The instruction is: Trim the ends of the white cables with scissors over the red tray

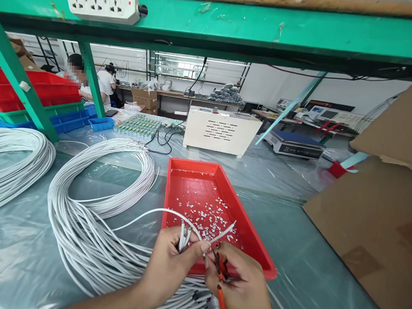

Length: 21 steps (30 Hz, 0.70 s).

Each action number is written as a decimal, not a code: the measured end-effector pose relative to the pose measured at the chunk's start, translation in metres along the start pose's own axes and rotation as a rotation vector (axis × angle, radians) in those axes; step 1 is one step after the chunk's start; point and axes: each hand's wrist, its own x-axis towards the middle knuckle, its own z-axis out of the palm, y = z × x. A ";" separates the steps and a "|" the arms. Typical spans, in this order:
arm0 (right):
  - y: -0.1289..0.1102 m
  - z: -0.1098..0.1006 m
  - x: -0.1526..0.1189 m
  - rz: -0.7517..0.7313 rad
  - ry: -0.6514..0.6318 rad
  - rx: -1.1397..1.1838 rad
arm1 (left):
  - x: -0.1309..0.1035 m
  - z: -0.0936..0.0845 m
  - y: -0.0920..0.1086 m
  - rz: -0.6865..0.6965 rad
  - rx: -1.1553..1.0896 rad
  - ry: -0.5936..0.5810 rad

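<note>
Several white cables (185, 235) are gripped in my left hand (174, 262), and one of them is pinched between thumb and forefinger with its end pointing up to the right. My right hand (241, 279) is closed around orange-handled pliers or cutters (221, 287); their exact kind is hard to make out. The tool's head is close to the pinched cable, near my left thumb. Both hands are over the near end of a red tray (187, 178) with small white scraps (210, 218) scattered inside. A large coil of white cable (64, 198) lies left of the hands.
Another cable coil (17, 169) lies at the far left, below stacked plastic bins (34, 90). A beige metal box (224, 132) stands behind the tray, with a scale (291, 144) to its right. Cardboard (369, 230) borders the right side. A green shelf beam (232, 23) crosses overhead.
</note>
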 end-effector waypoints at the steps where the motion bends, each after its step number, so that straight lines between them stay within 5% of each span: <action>1: 0.000 0.000 -0.001 0.006 -0.001 -0.003 | 0.000 0.000 0.000 0.010 -0.012 -0.009; 11: 0.003 -0.010 0.001 0.173 0.142 0.184 | 0.003 -0.008 0.001 -0.111 -0.112 -0.053; 16: 0.001 -0.010 0.003 0.045 0.113 0.247 | 0.005 -0.011 0.002 -0.199 -0.183 -0.067; 21: -0.004 -0.001 0.000 -0.029 0.224 0.201 | 0.006 -0.009 0.002 -0.192 -0.231 -0.080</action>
